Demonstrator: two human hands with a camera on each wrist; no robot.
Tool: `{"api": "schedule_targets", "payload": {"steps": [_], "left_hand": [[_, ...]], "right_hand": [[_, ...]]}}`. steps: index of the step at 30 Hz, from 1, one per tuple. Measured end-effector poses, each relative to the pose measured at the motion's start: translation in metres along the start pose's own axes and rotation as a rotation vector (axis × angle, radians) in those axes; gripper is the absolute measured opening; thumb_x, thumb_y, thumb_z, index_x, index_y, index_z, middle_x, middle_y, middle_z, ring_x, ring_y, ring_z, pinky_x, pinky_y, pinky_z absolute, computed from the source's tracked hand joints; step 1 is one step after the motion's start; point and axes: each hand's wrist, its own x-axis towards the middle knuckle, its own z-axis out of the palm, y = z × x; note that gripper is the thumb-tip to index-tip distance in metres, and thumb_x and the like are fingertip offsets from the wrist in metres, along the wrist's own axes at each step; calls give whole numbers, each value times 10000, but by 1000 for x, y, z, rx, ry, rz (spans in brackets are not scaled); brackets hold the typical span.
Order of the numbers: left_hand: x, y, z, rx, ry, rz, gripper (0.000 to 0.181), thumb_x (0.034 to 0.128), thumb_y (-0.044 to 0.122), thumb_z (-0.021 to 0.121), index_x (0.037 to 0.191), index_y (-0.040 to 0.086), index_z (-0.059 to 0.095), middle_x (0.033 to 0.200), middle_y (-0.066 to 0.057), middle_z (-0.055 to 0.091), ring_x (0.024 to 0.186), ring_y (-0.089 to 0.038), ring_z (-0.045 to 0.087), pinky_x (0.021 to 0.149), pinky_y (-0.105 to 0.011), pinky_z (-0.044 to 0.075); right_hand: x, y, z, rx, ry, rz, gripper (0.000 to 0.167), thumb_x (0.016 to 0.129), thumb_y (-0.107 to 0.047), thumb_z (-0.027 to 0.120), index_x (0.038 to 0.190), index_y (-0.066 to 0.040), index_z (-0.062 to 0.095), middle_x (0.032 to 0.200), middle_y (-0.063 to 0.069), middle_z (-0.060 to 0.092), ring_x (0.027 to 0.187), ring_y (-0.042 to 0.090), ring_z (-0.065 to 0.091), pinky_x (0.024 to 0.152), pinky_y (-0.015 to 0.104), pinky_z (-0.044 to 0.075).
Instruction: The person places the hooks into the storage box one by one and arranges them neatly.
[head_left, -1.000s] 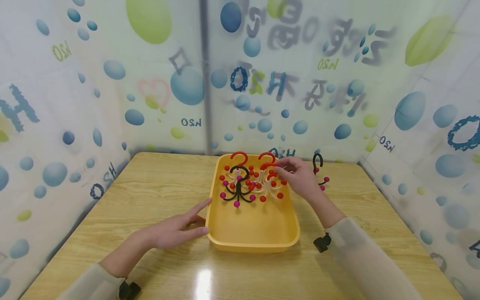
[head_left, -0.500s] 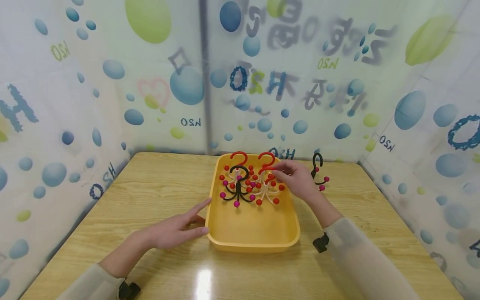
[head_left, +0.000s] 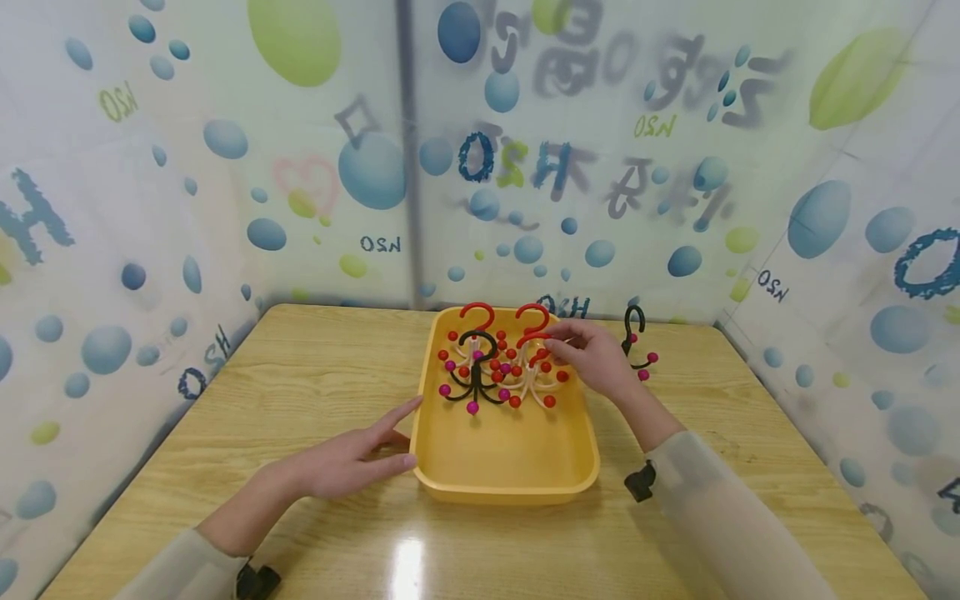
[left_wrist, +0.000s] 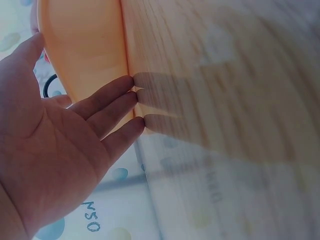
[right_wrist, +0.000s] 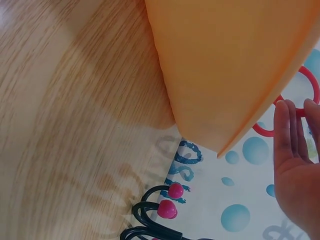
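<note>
A yellow plastic basket (head_left: 506, 454) stands on the table. With my right hand (head_left: 600, 360) I pinch the red top hook of a claw hanger (head_left: 531, 382), which has white prongs tipped with red balls and hangs upright inside the basket. Two similar red-hooked hangers stand behind it, one at the back left (head_left: 477, 310) and one at the back right (head_left: 534, 312). A black claw hanger (head_left: 476, 379) with magenta balls stands at the left. My left hand (head_left: 348, 462) rests its extended fingers against the basket's left wall; in the left wrist view its fingertips (left_wrist: 136, 97) lie low along the side.
Another black claw hanger (head_left: 627, 346) with magenta balls lies on the wooden table (head_left: 300, 367) to the right of the basket, partly behind my right hand. A curtain (head_left: 337, 267) printed with bubbles and lettering encloses the table's back and sides.
My right hand has moved slightly left with the red-and-white claw hanger, whose lower prongs now sit further left and a little nearer. My left hand stays against the basket.
</note>
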Motion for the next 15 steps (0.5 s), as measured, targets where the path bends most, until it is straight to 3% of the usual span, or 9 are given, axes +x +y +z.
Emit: {"api": "schedule_targets", "payload": {"steps": [9, 15], "left_hand": [[0, -1, 0, -8, -2, 1, 837, 1139, 529, 548, 1787, 312, 66, 1542, -150, 649, 1448, -407, 605, 1206, -706, 431], [0, -1, -1, -18, -6, 2, 834, 1139, 523, 551, 1786, 321, 64, 1540, -148, 650, 1443, -399, 610, 1204, -700, 439]], "right_hand": [[0, 6, 0, -13, 3, -5, 320, 1094, -276, 717, 1334, -66, 746, 1222, 168, 775, 1000, 263, 779, 942, 467, 671], [-3, 7, -1, 2, 1, -23, 303, 1090, -273, 723, 1311, -67, 752, 1216, 150, 770, 1023, 298, 776, 917, 494, 672]]}}
